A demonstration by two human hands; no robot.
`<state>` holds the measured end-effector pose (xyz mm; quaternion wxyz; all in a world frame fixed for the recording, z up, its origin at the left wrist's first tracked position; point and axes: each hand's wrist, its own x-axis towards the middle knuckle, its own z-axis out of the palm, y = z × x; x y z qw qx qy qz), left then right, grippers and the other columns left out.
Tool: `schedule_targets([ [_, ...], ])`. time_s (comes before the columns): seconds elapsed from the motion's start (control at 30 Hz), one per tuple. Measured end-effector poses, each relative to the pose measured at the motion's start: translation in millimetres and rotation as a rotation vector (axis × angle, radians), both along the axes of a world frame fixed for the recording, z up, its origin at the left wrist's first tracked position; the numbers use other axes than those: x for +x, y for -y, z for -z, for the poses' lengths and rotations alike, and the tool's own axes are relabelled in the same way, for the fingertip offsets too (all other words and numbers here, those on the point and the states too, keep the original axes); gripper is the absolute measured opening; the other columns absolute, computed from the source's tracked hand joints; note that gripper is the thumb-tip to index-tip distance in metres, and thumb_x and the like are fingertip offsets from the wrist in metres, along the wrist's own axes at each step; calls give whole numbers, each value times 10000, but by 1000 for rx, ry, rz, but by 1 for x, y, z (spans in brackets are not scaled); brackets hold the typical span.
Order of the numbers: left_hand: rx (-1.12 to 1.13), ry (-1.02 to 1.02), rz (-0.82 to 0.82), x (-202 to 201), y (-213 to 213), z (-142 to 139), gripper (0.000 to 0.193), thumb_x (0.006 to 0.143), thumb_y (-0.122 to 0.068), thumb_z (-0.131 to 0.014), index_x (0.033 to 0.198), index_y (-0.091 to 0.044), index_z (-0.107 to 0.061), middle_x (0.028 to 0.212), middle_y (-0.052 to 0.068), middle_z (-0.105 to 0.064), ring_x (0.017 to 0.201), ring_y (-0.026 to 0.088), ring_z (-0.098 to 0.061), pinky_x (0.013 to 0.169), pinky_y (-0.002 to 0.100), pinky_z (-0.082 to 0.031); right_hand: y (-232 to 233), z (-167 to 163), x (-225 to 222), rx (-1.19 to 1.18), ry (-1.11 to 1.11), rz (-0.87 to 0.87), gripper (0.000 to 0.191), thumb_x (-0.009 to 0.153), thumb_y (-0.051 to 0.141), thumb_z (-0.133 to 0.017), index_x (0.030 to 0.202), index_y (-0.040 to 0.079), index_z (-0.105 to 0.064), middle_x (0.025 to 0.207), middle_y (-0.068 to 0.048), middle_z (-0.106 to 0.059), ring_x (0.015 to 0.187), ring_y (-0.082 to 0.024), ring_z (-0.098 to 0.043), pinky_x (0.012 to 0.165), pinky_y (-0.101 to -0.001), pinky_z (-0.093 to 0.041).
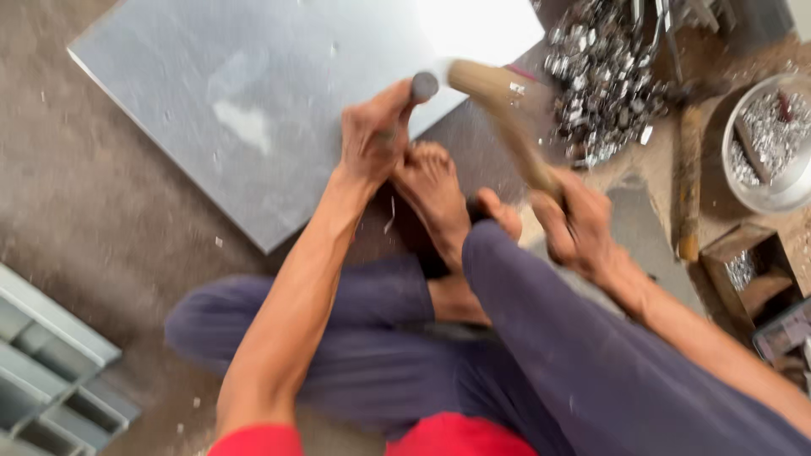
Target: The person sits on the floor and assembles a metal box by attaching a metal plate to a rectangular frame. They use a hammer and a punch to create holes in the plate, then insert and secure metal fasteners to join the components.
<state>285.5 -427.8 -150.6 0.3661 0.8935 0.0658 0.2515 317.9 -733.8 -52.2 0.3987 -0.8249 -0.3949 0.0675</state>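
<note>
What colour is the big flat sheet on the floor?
Grey sheet, pale and metallic-looking, seen in the head view.

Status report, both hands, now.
Left hand shut on punch, upright at metal sheet edge. Right hand shut on wooden mallet. Bare foot beside punch.

A floor-level metal workshop: sheet metal (253, 110), heaped small metal parts (600, 76), dusty ground (84, 211).

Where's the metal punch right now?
In the head view, upper centre: the left hand holds the punch upright at the grey metal sheet's near edge, beside the wooden mallet.
</note>
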Motion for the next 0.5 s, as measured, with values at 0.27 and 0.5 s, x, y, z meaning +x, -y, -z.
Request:
schedule_targets([
  [0.27,-192,286,-1015,-104,-69,-35,216,1152,-167,-483,1213,-6,-613,1183,140,-737,1036,205,-755,873,339,-649,-73,42,142,-173,43,246,437,1044,349,-762,1075,-40,-568,916,-159,-667,704,-223,-659,610,-392,-558],
  [0.5,-238,325,-936,-150,-67,-33,255,1163,-211,-436,1197,17,-547,1283,186,-689,1104,225,-718,922,337,-624,-76,47,158,-159,215,98,415,899,219,-879,1134,-20,-634,979,-153,-712,817,-230,-706,682,-384,-600],
])
